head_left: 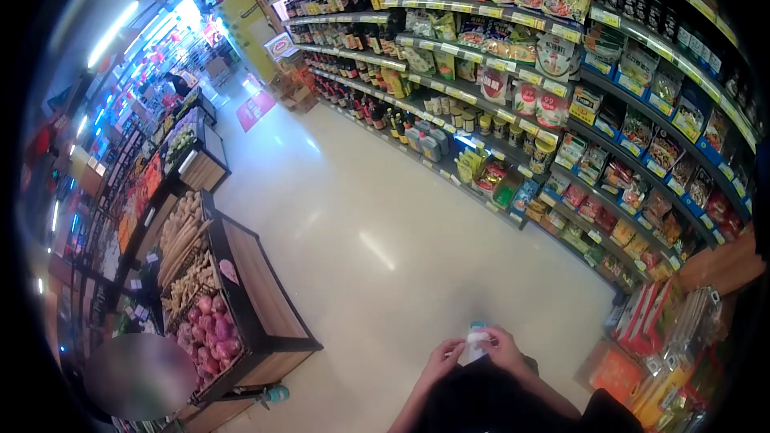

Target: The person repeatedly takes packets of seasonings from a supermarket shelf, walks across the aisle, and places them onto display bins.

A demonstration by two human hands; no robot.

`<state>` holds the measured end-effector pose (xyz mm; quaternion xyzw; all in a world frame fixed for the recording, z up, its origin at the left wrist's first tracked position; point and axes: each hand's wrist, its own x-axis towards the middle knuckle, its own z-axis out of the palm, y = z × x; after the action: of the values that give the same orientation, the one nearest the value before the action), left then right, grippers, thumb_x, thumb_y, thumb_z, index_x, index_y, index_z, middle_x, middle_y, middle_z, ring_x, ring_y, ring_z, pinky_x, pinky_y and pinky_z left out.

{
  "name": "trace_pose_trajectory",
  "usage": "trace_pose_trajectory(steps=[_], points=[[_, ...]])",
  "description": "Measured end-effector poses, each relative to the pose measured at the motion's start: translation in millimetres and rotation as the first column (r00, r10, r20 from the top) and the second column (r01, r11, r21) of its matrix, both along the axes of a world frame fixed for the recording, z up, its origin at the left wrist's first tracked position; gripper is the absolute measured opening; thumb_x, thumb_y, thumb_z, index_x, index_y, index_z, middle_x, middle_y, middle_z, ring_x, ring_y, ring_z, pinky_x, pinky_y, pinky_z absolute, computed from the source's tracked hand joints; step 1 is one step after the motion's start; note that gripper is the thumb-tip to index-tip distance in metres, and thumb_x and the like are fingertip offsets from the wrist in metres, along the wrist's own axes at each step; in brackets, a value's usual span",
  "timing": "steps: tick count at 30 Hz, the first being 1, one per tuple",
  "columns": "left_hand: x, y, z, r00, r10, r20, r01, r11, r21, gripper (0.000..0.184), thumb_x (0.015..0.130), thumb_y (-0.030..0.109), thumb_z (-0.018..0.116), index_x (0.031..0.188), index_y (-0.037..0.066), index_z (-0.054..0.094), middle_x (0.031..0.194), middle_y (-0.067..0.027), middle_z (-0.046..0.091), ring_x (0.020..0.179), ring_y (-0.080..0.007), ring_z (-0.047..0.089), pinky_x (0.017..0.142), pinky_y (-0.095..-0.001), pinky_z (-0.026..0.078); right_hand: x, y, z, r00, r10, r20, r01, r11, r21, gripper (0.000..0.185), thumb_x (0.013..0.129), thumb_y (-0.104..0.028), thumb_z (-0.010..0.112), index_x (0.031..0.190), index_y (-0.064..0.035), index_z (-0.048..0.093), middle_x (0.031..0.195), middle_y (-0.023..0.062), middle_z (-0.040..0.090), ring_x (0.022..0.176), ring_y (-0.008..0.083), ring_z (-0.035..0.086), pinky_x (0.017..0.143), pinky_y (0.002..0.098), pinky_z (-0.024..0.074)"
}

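Both of my hands are together low in the view, just in front of my dark clothing. Between them is a small white packet-like item (478, 339) with a blue-green patch at its top; its exact kind is too small to make out. My left hand (446, 356) pinches its left side with closed fingers. On the other side, my right hand (503, 346) has its fingers curled over the item's right edge.
Shelves (449, 72) of bottles, jars and packets line the right. A produce stand (265, 281) holds red onions (210, 335) and roots at left. Hanging packets (642, 321) are close on my right. Beside the stand are a blurred oval and a teal shoe (277, 394). Pale floor (361, 232) runs between.
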<state>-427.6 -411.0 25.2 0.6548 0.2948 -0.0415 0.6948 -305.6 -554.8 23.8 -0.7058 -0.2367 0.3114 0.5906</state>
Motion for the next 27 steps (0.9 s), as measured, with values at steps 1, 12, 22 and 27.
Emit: trace_pose_trajectory(steps=[1, 12, 22, 27], points=[[10.6, 5.3, -1.9, 1.0, 0.018, -0.009, -0.018, 1.0, 0.022, 0.035, 0.09, 0.029, 0.052, 0.112, 0.003, 0.056, 0.1, -0.0081, 0.061, 0.096, -0.0158, 0.056, 0.081, -0.0292, 0.045, 10.5, 3.4, -0.2, 1.0, -0.006, -0.001, 0.006, 1.0, -0.001, 0.031, 0.078, -0.007, 0.065, 0.108, -0.0066, 0.06, 0.098, 0.0096, 0.059, 0.08, 0.0153, 0.059, 0.067, 0.0274, 0.0488], [80.4, 78.3, -38.0, 0.997, 0.069, -0.025, -0.069, 0.997, -0.018, 0.032, 0.091, 0.026, 0.052, 0.112, 0.002, 0.056, 0.095, -0.0065, 0.06, 0.089, -0.0127, 0.055, 0.079, -0.027, 0.044, 99.2, 64.4, -21.9, 0.93, -0.126, -0.346, 0.151, 0.987, 0.047, 0.019, 0.081, -0.011, 0.063, 0.092, -0.0019, 0.051, 0.081, 0.0026, 0.058, 0.073, 0.0098, 0.056, 0.062, 0.0242, 0.046], [171.9, 210.4, -24.1, 0.999, 0.042, 0.007, -0.042, 0.998, -0.047, 0.036, 0.088, 0.031, 0.056, 0.11, 0.003, 0.055, 0.098, -0.013, 0.06, 0.092, -0.0203, 0.058, 0.076, -0.0308, 0.047, 166.1, 177.4, 1.3, 0.876, -0.262, -0.404, 0.33, 0.938, 0.106, 0.016, 0.081, 0.0, 0.054, 0.095, -0.0032, 0.049, 0.087, 0.0089, 0.059, 0.07, 0.0141, 0.059, 0.054, 0.0233, 0.0449], [198.4, 288.6, 1.3, 0.995, 0.089, 0.039, -0.092, 0.994, 0.067, 0.034, 0.088, 0.029, 0.055, 0.11, 0.004, 0.056, 0.103, -0.0117, 0.061, 0.098, -0.0215, 0.057, 0.08, -0.0334, 0.046, 205.6, 248.8, 9.9, 0.893, -0.117, -0.435, 0.168, 0.982, 0.081, 0.031, 0.083, -0.003, 0.046, 0.114, -0.0053, 0.047, 0.092, 0.0085, 0.06, 0.073, 0.0155, 0.061, 0.054, 0.0237, 0.0439]])
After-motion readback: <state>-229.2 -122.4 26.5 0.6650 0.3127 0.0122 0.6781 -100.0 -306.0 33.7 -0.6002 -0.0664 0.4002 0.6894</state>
